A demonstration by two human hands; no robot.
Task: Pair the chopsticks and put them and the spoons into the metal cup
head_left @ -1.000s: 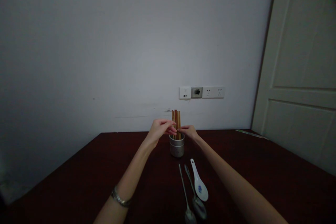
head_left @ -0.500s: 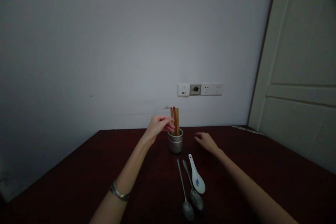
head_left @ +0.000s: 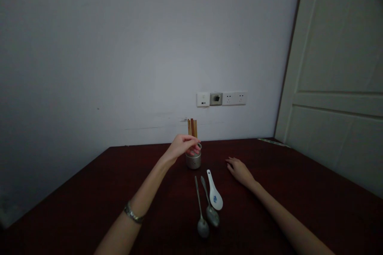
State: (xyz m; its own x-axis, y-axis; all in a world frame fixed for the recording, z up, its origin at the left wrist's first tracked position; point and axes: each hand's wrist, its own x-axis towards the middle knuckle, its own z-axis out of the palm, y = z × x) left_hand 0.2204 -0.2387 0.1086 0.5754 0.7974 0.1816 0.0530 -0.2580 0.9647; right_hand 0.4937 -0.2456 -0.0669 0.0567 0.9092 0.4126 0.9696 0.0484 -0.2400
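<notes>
Several wooden chopsticks (head_left: 192,127) stand upright in a grey metal cup (head_left: 193,162) near the back of the table. My left hand (head_left: 184,144), with a bracelet on its wrist, hovers in front of the cup. Its fingers are loosely curved and apart from the thumb, with nothing visible between them, and they hide the lower chopsticks and part of the cup's rim. To the right of the cup, my right hand (head_left: 239,170) rests open and palm down on the table. Nearer to me lie a long-handled metal spoon (head_left: 202,227), a second metal spoon (head_left: 212,216) and a white ceramic spoon (head_left: 216,198) with a blue mark.
The dark red table (head_left: 119,191) reaches back to a pale wall (head_left: 134,48). Sockets and switch plates (head_left: 228,99) are set in the wall above the cup. A light panelled door (head_left: 335,67) stands at the right. A thin strip (head_left: 273,142) lies along the table's back right edge.
My right hand has let go of the chopsticks and moved right, down onto the table. My left hand has shifted lower, in front of the cup. The whole view has shifted slightly.
</notes>
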